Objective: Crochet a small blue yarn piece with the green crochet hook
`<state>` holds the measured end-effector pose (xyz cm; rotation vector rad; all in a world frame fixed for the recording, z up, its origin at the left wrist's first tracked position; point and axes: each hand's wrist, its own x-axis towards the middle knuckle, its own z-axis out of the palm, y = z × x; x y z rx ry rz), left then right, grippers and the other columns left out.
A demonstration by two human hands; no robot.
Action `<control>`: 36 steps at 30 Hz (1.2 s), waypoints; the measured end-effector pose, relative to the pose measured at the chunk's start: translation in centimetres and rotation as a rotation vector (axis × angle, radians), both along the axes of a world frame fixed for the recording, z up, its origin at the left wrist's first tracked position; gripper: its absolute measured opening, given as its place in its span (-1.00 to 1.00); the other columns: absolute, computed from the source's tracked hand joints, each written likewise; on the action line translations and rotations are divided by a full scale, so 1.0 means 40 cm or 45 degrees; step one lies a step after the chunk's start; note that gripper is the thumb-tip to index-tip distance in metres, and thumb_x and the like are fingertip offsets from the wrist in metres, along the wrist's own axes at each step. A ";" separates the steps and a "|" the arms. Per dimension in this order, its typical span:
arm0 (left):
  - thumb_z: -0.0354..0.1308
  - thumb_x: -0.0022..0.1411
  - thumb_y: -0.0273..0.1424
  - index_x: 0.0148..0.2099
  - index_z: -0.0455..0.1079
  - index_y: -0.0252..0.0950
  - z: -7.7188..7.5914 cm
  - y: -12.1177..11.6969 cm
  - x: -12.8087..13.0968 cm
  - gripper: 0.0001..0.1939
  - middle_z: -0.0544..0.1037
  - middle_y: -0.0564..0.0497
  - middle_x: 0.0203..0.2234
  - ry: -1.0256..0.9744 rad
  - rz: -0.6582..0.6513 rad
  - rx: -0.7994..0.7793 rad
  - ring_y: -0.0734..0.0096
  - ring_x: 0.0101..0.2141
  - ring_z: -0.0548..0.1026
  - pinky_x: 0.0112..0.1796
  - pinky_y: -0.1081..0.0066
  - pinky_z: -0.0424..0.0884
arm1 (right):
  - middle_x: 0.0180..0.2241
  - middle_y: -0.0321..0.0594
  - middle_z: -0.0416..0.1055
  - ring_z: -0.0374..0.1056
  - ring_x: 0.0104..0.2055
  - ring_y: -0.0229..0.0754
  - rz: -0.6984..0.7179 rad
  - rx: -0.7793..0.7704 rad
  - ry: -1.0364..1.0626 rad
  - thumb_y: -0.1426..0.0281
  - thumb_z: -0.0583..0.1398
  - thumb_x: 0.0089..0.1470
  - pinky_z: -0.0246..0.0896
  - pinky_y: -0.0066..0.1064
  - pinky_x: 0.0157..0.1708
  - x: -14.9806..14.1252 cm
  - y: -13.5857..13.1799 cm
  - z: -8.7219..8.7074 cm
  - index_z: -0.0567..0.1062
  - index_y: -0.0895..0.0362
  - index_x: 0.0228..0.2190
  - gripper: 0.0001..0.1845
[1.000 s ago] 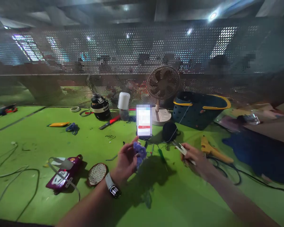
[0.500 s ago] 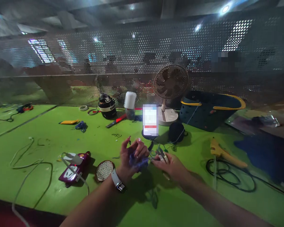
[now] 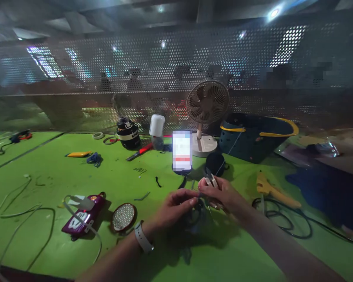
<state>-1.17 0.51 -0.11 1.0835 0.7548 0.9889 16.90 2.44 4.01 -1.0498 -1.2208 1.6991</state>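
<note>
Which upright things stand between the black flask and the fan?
In the head view, a white-topped container stands between them; a lit phone also shows there, slightly nearer.

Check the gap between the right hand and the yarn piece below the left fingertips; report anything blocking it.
Nothing visible stands in the way. The right hand, holding white-handled snips, is close beside the left hand, and the blurred yarn piece shows just below their fingertips. The dark ball lies beyond, outside that gap.

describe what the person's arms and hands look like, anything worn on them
The left hand and right hand are ungloved, and no sleeves show on the forearms. A pale strap circles the left wrist; nothing worn shows on the right.
</note>
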 end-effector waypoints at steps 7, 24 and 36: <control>0.31 0.10 -0.11 -0.14 0.57 -0.23 0.016 -0.006 -0.004 -0.64 0.37 0.15 -0.67 0.057 -0.024 -0.040 0.62 -0.68 0.26 -0.63 0.56 0.15 | -0.80 -0.58 0.09 -0.19 -0.79 -0.51 0.002 -0.090 0.072 0.16 0.36 -0.13 -0.20 -0.58 -0.78 -0.003 0.004 0.004 0.38 0.13 -0.55 -0.65; 0.27 0.08 -0.29 -0.46 0.50 -0.36 0.018 -0.013 0.003 -0.78 0.48 0.03 -0.60 0.341 -0.041 0.187 0.50 -0.55 0.37 -0.47 0.48 0.29 | -0.55 -0.33 0.38 0.23 -0.53 -0.30 -0.075 0.241 -0.449 0.09 0.34 -0.09 0.11 -0.48 -0.56 -0.009 -0.006 0.000 0.46 0.12 -0.49 -0.64; 0.39 -0.04 -0.10 -0.38 0.51 -0.32 0.008 0.006 0.010 -0.64 0.55 0.04 -0.53 0.033 0.386 -0.028 0.52 -0.55 0.39 -0.53 0.52 0.24 | -0.43 -0.22 0.52 0.39 -0.38 -0.12 0.138 0.273 -0.681 0.11 0.31 -0.08 0.25 -0.33 -0.36 0.010 0.004 -0.013 0.52 0.15 -0.39 -0.64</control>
